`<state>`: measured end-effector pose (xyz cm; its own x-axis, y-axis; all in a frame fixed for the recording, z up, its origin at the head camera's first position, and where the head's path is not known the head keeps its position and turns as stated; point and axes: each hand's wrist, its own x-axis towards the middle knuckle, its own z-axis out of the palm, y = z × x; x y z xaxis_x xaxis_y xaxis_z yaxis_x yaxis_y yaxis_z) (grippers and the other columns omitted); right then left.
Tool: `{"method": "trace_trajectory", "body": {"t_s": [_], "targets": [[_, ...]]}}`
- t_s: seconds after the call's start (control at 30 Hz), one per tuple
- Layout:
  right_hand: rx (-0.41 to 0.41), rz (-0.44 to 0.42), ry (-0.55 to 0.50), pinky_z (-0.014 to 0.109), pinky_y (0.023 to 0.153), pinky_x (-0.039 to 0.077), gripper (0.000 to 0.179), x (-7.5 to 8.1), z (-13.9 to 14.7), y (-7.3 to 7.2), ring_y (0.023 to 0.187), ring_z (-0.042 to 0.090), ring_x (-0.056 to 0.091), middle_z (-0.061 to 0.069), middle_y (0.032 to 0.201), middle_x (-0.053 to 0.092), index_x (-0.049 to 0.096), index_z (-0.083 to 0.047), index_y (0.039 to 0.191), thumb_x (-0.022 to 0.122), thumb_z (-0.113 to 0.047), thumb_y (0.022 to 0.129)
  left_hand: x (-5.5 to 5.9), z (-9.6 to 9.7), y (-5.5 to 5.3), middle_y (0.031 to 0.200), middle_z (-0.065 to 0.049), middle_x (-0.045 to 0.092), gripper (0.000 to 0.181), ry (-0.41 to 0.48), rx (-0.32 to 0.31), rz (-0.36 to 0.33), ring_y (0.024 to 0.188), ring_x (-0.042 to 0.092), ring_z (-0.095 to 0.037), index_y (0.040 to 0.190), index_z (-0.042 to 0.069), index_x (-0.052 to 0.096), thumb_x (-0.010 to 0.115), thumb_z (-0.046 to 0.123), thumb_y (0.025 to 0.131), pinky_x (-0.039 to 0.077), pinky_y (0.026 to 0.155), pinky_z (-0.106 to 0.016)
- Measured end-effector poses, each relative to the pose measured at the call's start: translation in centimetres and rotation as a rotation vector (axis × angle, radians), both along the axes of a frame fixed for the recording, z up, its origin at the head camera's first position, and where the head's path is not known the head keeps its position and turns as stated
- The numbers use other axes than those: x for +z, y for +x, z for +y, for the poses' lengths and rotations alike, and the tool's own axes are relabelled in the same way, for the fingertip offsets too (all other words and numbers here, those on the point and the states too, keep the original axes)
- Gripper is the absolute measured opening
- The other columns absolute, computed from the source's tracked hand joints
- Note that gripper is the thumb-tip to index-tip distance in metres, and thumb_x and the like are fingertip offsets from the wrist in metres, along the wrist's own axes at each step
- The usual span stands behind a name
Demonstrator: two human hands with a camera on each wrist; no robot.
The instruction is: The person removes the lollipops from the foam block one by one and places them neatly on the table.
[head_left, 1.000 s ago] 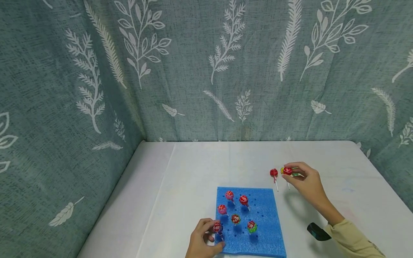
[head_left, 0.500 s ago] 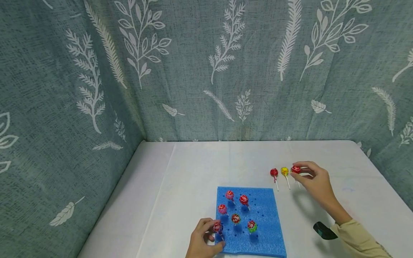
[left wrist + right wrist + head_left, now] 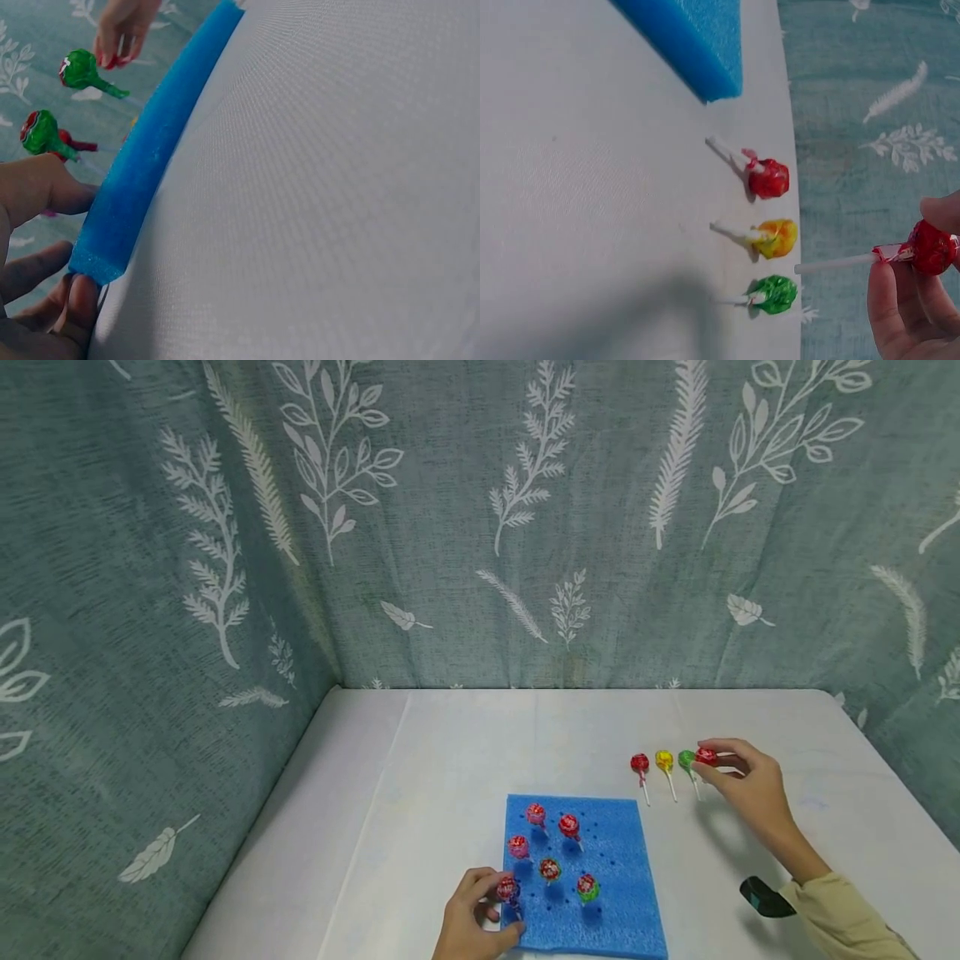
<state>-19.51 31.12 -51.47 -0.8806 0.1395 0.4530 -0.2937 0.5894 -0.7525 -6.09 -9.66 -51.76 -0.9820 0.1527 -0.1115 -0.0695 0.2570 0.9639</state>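
Note:
My right hand (image 3: pixel 750 785) pinches a red-wrapped lollipop (image 3: pixel 931 249) by its head, the white stick pointing away from the fingers. It hovers just right of a green lollipop (image 3: pixel 774 295) lying on the white table. Beside that lie a yellow lollipop (image 3: pixel 777 238) and a red lollipop (image 3: pixel 769 178), in a row. My left hand (image 3: pixel 472 914) grips the left edge of a blue foam board (image 3: pixel 622 893), thumb and fingers curled at its near corner. A dark purple-and-red lollipop (image 3: pixel 507 887) stands in the board right at those fingers.
Several more lollipops stand upright in the board, among them a pink one (image 3: pixel 536 814), a red one (image 3: pixel 569 826) and a green-and-red one (image 3: pixel 587 887). Small holes dot the foam. A patterned green curtain (image 3: pixel 450 527) hangs behind and left of the white table (image 3: pixel 420 760).
My right hand has moved rightward with the red lollipop, uncovering first the yellow and then the green lollipop in the row. My left hand has stayed at the board's edge.

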Motion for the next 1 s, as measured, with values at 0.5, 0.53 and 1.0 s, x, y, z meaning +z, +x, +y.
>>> {"method": "trace_trajectory", "body": {"t_s": [0.5,0.53,1.0], "targets": [[-0.119,-0.071,0.074,0.014,0.063,0.046,0.033,-2.4,3.0,-2.3,0.084,0.005,0.056,-0.008,0.101,0.061,0.066,-0.024,0.110,0.071,-0.041,0.082,-0.1,0.0,0.1,0.108,-0.006,0.047,0.056,-0.011,-0.005,0.007,0.080,0.050,-0.015,0.118,0.000,0.062,0.080,0.005,0.066,0.046,0.066,-0.021],[-0.123,-0.080,0.073,0.015,0.062,0.047,0.034,-2.4,3.1,-2.4,0.084,0.005,0.055,-0.007,0.102,0.061,0.066,-0.024,0.110,0.071,-0.041,0.082,-0.1,0.0,0.1,0.108,-0.006,0.047,0.056,-0.012,-0.006,0.005,0.080,0.049,-0.016,0.118,0.000,0.062,0.080,0.005,0.066,0.046,0.066,-0.021],[-0.093,-0.236,0.042,0.016,0.058,0.047,0.039,4.4,0.2,0.7,0.084,0.011,0.055,0.022,0.108,0.061,0.062,0.004,0.116,0.070,-0.020,0.086,0.0,0.0,0.0,0.107,-0.006,0.047,0.054,-0.024,0.001,-0.014,0.080,0.049,-0.017,0.117,0.001,0.063,0.081,0.006,0.066,0.045,0.065,-0.020]]}}
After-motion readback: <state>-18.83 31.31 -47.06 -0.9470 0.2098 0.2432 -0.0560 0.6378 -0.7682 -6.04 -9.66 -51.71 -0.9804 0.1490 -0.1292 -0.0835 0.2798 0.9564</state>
